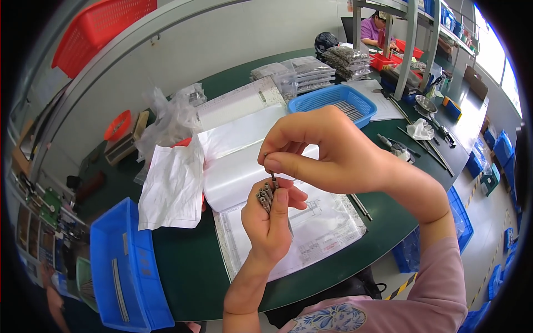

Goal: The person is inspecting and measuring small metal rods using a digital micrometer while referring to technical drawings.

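Observation:
My left hand (267, 225) is closed around a bundle of several slim metal tubes (264, 195), their hollow ends pointing up. Above it, my right hand (327, 145) pinches a thin dark pin (272, 176) between thumb and forefinger. The pin's lower end meets the top of one tube at my left thumb; how deep it sits inside cannot be made out. Below both hands lies a printed drawing sheet (327, 236) on the green table.
A blue basket (369, 105) of metal rods stands beyond my hands, with bagged parts (311, 69) behind it. Crumpled paper (171, 186) and a blue bin (130, 266) are at left. Gauges and rods (430, 141) lie at right. Another person (373, 29) sits at the far end.

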`<action>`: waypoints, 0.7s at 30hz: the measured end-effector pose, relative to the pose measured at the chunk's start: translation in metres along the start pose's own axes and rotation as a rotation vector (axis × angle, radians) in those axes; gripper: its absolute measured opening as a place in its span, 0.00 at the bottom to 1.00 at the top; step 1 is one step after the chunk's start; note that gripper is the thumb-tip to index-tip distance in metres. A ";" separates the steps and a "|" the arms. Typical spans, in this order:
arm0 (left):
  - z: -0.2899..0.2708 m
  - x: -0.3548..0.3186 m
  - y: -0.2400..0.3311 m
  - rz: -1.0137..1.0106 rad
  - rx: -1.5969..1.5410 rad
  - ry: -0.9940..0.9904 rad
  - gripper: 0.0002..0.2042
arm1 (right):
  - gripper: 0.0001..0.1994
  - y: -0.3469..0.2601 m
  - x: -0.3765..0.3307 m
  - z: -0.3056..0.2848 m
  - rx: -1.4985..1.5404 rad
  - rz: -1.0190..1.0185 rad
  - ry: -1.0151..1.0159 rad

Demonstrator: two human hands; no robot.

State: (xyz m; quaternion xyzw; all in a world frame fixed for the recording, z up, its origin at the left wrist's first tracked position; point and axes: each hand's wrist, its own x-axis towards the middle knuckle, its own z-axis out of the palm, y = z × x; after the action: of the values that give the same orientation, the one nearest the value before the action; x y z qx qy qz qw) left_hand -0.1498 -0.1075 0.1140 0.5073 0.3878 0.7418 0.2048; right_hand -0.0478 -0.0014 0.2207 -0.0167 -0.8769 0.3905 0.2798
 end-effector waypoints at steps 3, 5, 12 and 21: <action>-0.001 0.001 0.001 0.004 0.002 -0.010 0.11 | 0.04 0.000 -0.001 0.004 -0.063 -0.073 0.035; -0.001 0.002 0.001 0.018 0.003 -0.016 0.11 | 0.03 0.002 -0.001 0.007 -0.093 -0.108 0.070; -0.001 0.005 -0.001 0.073 0.006 0.013 0.11 | 0.03 0.014 0.002 0.021 -0.104 -0.285 0.264; -0.009 0.007 -0.006 0.101 0.202 0.056 0.11 | 0.03 0.010 0.009 0.019 -0.163 -0.247 0.224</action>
State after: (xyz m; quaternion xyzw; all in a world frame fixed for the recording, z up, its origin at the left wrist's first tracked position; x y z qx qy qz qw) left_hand -0.1615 -0.1024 0.1117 0.5233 0.4400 0.7223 0.1039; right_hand -0.0669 -0.0044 0.2079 0.0249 -0.8644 0.2763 0.4193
